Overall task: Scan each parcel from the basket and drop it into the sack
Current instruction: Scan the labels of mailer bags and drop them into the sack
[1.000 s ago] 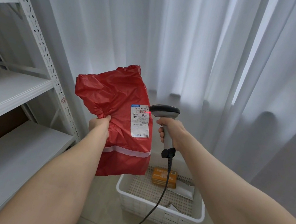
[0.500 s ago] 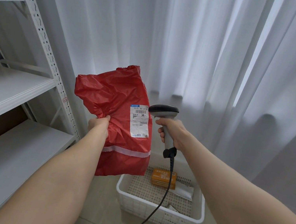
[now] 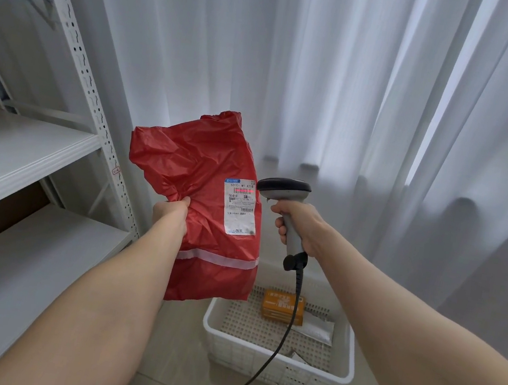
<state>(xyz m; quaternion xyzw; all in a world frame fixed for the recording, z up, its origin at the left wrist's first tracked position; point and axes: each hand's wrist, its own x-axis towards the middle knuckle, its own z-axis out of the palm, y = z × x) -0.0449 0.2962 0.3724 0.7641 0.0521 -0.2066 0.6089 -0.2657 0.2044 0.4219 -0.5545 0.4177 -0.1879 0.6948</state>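
Now the red parcel [image 3: 197,166] is held upright, label [image 3: 240,210] apparently facing scanner [image 3: 283,189].

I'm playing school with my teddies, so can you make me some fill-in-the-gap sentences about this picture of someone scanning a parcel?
1. The left hand grips a crinkled parcel whose colour is ____.
2. The right hand holds the ____ by its grey handle, aimed at the parcel's white label.
3. In the white basket on the floor lies a small box coloured ____.

Missing words: red; scanner; orange.
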